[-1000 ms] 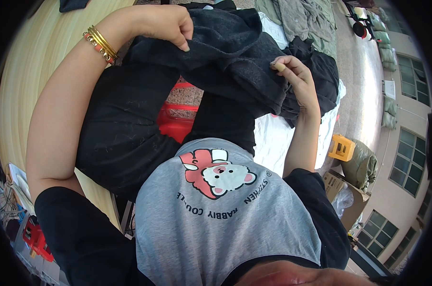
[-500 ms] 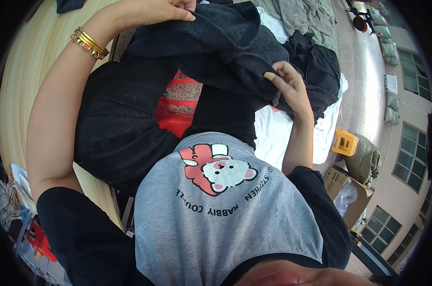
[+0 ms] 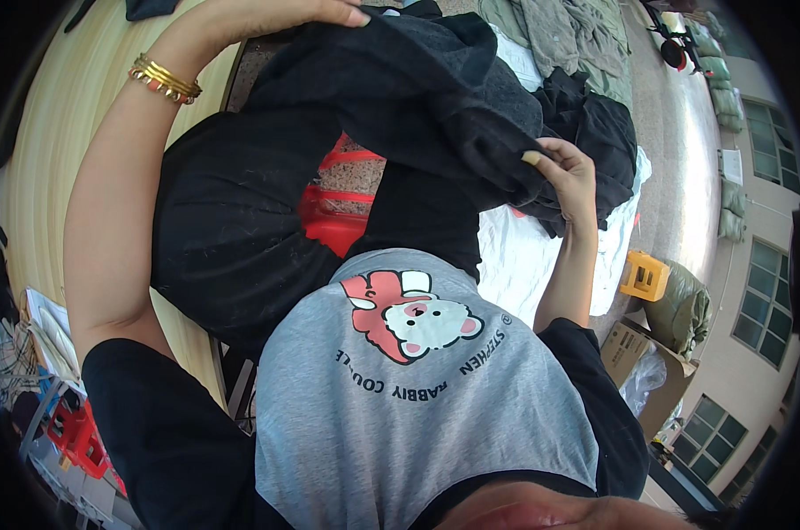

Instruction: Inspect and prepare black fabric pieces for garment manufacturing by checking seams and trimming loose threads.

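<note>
A piece of dark black-grey cloth [image 3: 400, 79], possibly a garment, stretches between my two hands above my lap. At the upper left, my left hand [image 3: 329, 12] pinches its edge; that hand is partly cut off by the top of the picture. My right hand [image 3: 566, 170] grips the opposite edge between thumb and fingers, farther right and nearer to me. The cloth hangs in folds over my knees, and its kind cannot be told for sure. Beside my right hand lies a heap of black fabric [image 3: 590, 132] on a white sheet [image 3: 515, 243].
A pale wooden table [image 3: 73, 132] runs along my left. Olive-grey cloths [image 3: 568, 35] lie at the far right of the pile. To my right stand a yellow plastic stool [image 3: 644, 275] and an open cardboard box [image 3: 643, 353]. A red stool [image 3: 333, 230] shows between my legs.
My right hand has moved right with its edge of the cloth, pulling it wider. My left hand is slightly higher, still at the other edge.
</note>
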Motion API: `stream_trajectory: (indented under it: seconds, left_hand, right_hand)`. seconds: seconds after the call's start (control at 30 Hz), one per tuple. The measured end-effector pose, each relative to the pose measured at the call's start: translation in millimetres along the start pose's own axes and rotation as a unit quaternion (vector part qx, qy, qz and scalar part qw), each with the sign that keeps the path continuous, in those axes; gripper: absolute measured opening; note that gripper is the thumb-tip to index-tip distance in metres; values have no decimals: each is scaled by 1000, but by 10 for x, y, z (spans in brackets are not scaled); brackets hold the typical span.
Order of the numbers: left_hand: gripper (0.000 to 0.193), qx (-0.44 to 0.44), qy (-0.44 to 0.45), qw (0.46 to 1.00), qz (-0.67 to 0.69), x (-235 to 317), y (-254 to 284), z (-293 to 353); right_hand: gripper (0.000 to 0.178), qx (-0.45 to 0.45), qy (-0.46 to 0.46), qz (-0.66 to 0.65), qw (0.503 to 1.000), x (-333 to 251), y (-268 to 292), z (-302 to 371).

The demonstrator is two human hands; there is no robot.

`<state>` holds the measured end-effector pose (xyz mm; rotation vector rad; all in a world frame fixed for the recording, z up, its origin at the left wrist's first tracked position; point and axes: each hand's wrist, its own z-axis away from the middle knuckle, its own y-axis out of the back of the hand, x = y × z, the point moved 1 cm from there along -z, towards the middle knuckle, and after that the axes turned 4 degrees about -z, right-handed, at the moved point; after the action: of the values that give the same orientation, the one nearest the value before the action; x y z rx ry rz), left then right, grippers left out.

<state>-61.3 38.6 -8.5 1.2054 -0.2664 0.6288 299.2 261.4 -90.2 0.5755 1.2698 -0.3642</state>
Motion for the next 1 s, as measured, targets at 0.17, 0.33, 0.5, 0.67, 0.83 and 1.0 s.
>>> stream_trajectory:
  seconds: [0.17,0.33,0.5,0.67,0.83,1.0]
  left_hand:
    - [19,150,-84,927,332,291,13,12]
    - [18,221,-159,853,446,1094,45,4]
    - [21,181,-194,890,371,1247,-100,26]
    - [15,23,-124,827,548,951,-345,-145]
    - [18,167,-437,790,396,821,-347,-184]
    - [24,35,-146,778,610,773,-309,-194]
  right_hand:
    - [19,146,224,-101,958,-278,134,-40]
    - [21,-64,526,257,808,-1487,-480,173]
    - [30,-49,528,381,758,-1634,-974,70]
    - [35,12,552,349,757,-1424,-926,-91]
    - [33,32,566,294,769,-1353,-963,-272]
    - [25,52,562,292,772,-1330,-962,-386]
